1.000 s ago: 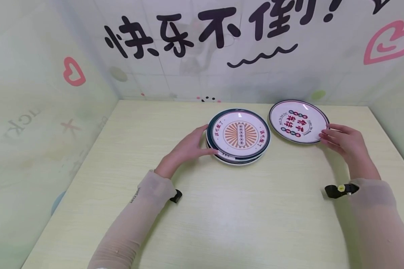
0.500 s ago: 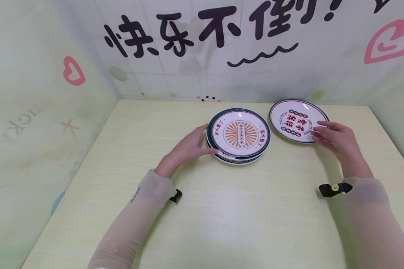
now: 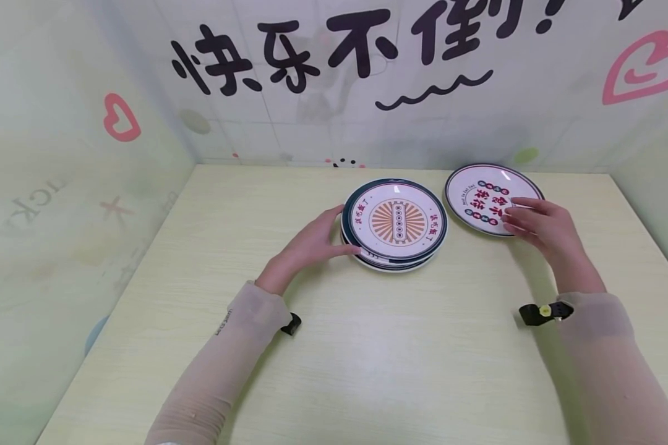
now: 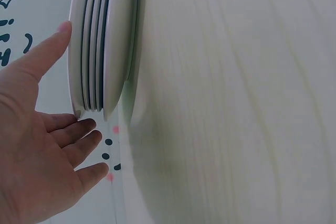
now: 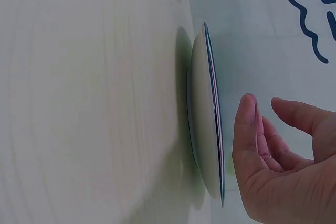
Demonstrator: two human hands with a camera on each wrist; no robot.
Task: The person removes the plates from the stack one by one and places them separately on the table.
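Spread left fingers (image 4: 85, 147) touch stacked plates (image 3: 396, 224); part-curled empty right fingers (image 5: 247, 129) overhang one plate (image 3: 483, 201).

The plate stack (image 3: 396, 224) sits face up, orange sunburst on top. Toward half past two, just beside it, lies a red-lettered white plate (image 3: 483, 203).

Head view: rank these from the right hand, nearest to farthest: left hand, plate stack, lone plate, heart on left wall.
From the right hand, in the head view:
1. Lone plate: just left, partly behind the fingers.
2. Plate stack: left of the lone plate.
3. Left hand: at the stack's left side.
4. Heart: far left, on the wall.
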